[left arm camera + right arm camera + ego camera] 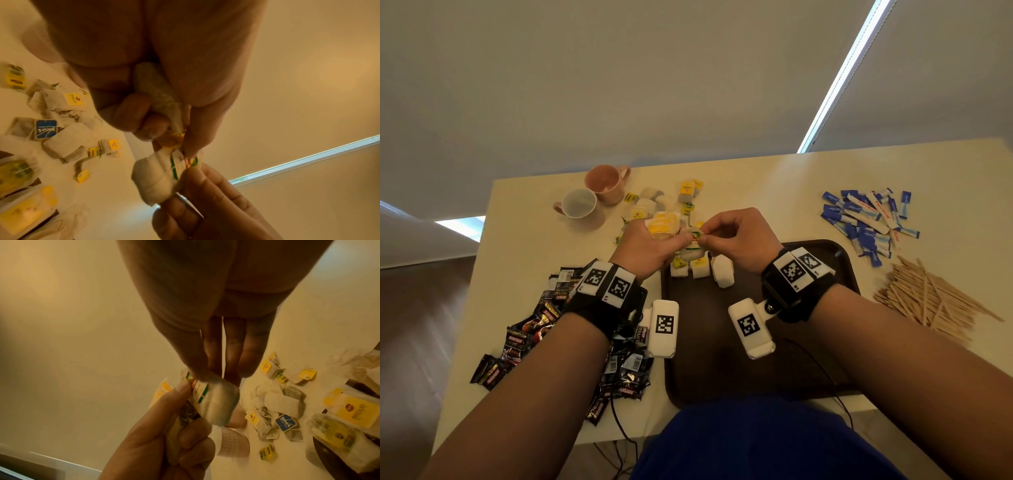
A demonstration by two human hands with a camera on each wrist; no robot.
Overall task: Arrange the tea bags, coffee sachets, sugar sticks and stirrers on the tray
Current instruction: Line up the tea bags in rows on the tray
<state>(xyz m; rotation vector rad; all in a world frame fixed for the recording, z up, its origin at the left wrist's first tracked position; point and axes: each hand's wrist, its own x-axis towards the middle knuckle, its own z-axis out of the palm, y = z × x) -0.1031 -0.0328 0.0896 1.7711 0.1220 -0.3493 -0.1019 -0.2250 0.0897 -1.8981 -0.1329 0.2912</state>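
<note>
Cream table (756, 178) mid-frame; pale roller blinds (619, 85) above, bright window strip (839, 78) upper right; wood floor (407, 325) lower left.

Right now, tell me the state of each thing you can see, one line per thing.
Left hand: grips a bunch of tea bags.
Right hand: pinches a white tea bag with a green-edged tag.
Dark brown plastic tray: holds a few tea bags at its far edge.
Two pink ceramic mugs: upright.
Black coffee sachets: heaped off the tray.
Blue and white sugar sticks: piled off the tray.
Wooden stirrers: piled off the tray.
</note>
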